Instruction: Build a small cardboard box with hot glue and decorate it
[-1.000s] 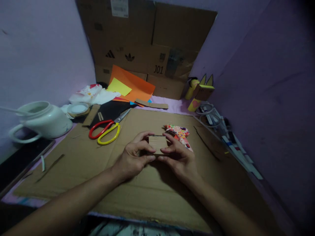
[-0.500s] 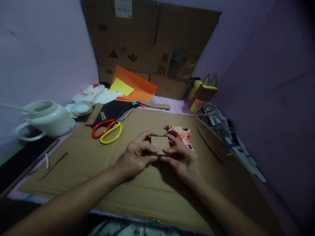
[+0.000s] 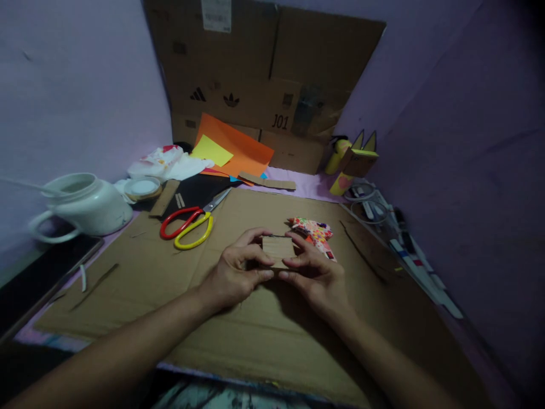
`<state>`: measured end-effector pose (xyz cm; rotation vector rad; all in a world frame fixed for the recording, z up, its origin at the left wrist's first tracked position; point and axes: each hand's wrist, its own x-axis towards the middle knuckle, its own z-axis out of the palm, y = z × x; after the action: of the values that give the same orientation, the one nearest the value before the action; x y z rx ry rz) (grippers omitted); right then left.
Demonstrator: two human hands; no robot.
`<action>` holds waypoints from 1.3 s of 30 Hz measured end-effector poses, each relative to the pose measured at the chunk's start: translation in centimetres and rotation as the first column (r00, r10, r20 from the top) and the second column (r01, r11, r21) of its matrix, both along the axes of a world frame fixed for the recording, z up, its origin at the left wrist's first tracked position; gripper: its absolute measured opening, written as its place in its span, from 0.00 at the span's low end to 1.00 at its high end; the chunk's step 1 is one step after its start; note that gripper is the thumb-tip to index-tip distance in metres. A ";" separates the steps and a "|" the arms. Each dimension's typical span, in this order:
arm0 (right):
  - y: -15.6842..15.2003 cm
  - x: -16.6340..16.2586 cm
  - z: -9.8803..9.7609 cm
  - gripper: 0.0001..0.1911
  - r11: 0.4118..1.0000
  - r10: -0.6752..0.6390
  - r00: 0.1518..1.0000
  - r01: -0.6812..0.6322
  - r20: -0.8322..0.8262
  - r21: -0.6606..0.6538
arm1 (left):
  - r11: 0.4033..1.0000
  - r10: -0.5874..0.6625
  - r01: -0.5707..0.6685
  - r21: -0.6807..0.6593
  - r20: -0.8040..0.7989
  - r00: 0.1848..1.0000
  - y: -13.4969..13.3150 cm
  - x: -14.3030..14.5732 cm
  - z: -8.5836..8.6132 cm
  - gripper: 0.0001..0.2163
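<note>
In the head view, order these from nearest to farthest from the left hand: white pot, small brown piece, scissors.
1. Small brown piece: gripped by the left hand.
2. Scissors: forward, to its left.
3. White pot: far left, beyond the scissors.

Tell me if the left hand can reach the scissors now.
Likely yes, once freed: the left hand grips the small tan piece, but nothing visible blocks its way to the scissors.

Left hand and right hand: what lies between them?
In the head view, a small cardboard piece, held by the fingers of both the left hand and right hand.
</note>
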<state>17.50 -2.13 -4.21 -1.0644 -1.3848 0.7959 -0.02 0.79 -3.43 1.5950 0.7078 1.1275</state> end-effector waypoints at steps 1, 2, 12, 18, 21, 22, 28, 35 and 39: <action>0.0 0.0 0.0 0.08 1.000 -0.003 1.000 0.003 0.003 0.000 | 1.000 -0.001 0.001 -0.002 0.003 1.000 0.0 0.0 0.0 0.05; 0.0 0.0 0.1 0.08 1.000 -0.005 1.000 0.005 0.005 -0.001 | 1.000 -0.004 0.004 -0.005 0.006 1.000 0.0 0.0 0.0 0.05; 0.0 -0.1 0.3 0.07 1.000 -0.013 1.000 0.013 0.006 -0.016 | 0.999 0.003 -0.003 0.036 -0.020 1.000 0.1 -0.1 0.0 0.05; 0.0 -0.1 0.3 0.06 1.000 -0.006 1.000 0.006 -0.001 -0.007 | 1.000 0.007 -0.006 0.025 -0.025 1.000 0.2 -0.1 -0.1 0.05; 0.1 -0.1 0.2 0.07 1.000 -0.011 1.000 0.011 0.003 -0.010 | 0.999 0.008 -0.007 0.032 -0.035 0.999 0.1 -0.1 0.0 0.05; 0.1 -0.1 0.2 0.07 1.000 -0.012 1.000 0.012 0.005 -0.007 | 0.999 0.008 -0.007 0.034 -0.037 0.999 0.1 -0.1 0.1 0.05; 0.0 0.0 0.2 0.07 1.000 -0.018 1.000 0.018 0.004 -0.002 | 1.000 0.013 -0.012 0.026 -0.015 1.000 0.2 0.0 0.3 0.05; 0.0 -0.1 0.3 0.07 1.000 -0.016 1.000 0.016 0.001 -0.020 | 1.000 0.018 -0.017 0.025 -0.024 1.000 0.1 0.0 0.2 0.05; 0.0 -0.1 0.4 0.07 0.999 -0.019 1.000 0.019 0.001 -0.027 | 1.000 0.006 -0.006 0.031 -0.021 1.000 0.1 0.0 0.2 0.05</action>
<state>17.44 -2.12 -3.85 -1.0978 -1.3662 0.8019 0.00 0.91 -3.22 1.6336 0.7129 1.1321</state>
